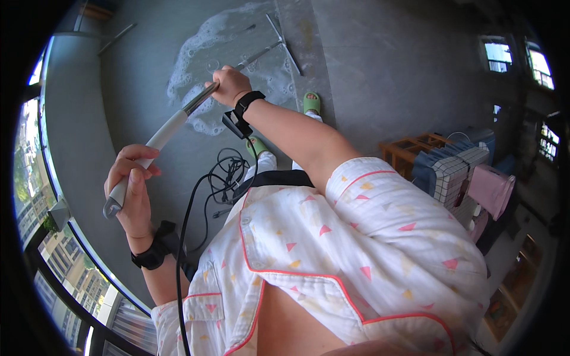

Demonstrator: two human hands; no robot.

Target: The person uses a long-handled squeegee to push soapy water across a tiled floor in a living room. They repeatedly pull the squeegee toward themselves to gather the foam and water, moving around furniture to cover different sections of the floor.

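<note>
A long-handled floor squeegee (169, 130) slants across the view, its pale grip near me and its metal pole running away. My left hand (130, 184) is wrapped around the grip close to its looped end. Further up, my right hand (232, 85) grasps the metal pole. The thin squeegee blade (290, 57) rests on the floor at the right border of a puddle of soapy foam (196, 49). White suds and bubbles spread over the grey floor (138, 80) left of the blade.
Green slippers (312, 103) are on my feet, one near the foam. Black cables (192, 200) hang by my left side. At right stand a wooden rack (396, 151) and a pink bag (490, 187). A low wall (73, 111) and windows (29, 155) line the left.
</note>
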